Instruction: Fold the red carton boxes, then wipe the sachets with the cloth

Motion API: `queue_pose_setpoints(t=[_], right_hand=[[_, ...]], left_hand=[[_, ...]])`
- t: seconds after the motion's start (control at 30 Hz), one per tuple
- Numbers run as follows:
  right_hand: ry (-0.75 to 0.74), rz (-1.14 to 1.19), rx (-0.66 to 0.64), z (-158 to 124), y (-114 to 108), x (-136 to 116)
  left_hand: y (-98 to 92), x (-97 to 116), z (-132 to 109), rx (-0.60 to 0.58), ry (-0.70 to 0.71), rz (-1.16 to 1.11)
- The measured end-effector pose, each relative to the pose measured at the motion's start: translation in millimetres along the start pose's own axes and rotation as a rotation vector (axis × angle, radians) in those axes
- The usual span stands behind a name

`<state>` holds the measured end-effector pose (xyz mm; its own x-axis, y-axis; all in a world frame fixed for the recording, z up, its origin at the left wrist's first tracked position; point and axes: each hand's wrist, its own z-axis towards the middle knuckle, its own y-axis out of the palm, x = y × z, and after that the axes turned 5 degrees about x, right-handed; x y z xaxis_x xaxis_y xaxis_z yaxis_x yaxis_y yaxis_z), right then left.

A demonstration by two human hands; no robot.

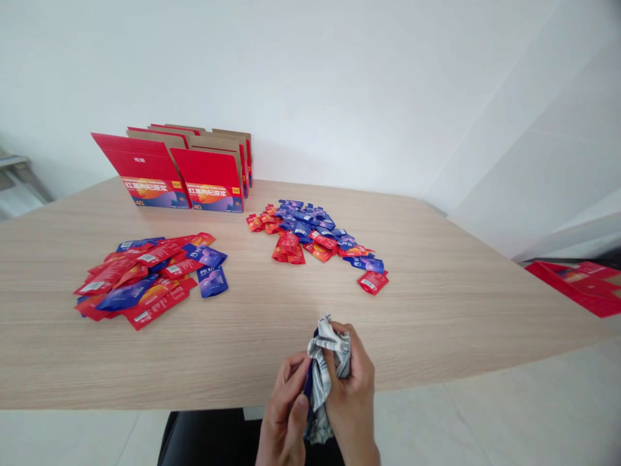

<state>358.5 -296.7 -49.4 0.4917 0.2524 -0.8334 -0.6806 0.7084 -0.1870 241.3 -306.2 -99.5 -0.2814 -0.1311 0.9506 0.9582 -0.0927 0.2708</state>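
The left hand (286, 396) pinches a blue sachet (308, 380) between thumb and fingers, a narrow grip near the table's near edge. The right hand (354, 388) clutches a crumpled grey-and-white cloth (319, 383), its folds bunched against the sachet's right side. The cloth hides most of the sachet, so I cannot tell how full it is or which end is up.

The sachet should be light, soft and a little slippery, with a smooth film skin. A thumb-and-finger hold on a flat margin looks safest; squeezing the middle hard could strain a seam. The cloth looks limp and thin, easily gathered in a loose fist, with no stiff edge to hold it by.

On the table (436, 304), a left pile (145, 278) of red and blue sachets lies loosely overlapped, flat faces up or tilted. A far pile (305, 226) spreads near the middle, with a red sachet (372, 282) at its near right end. Red boxes (208, 171) stand at the far left, flaps raised.
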Motion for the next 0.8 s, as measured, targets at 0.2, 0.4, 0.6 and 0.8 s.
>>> queue_pose_setpoints(t=[0.2, 0.4, 0.6, 0.8], right_hand=[[0.000, 0.059, -0.110, -42.9, 22.8, -4.4], [-0.033, 0.138, -0.126, -54.2, 31.9, -7.5], [-0.004, 0.071, -0.058, -21.3, 12.2, -11.3], [0.061, 0.089, -0.142, -61.2, 26.7, -12.4]], left_hand=[[-19.0, 21.0, 30.0, 0.096, -0.060, 0.127], [-34.5, 33.5, 34.6, 0.068, 0.051, 0.152], [-18.3, 20.4, -10.5, 0.016, 0.047, 0.046], [-33.6, 32.7, 7.7, 0.233, -0.054, 0.087]])
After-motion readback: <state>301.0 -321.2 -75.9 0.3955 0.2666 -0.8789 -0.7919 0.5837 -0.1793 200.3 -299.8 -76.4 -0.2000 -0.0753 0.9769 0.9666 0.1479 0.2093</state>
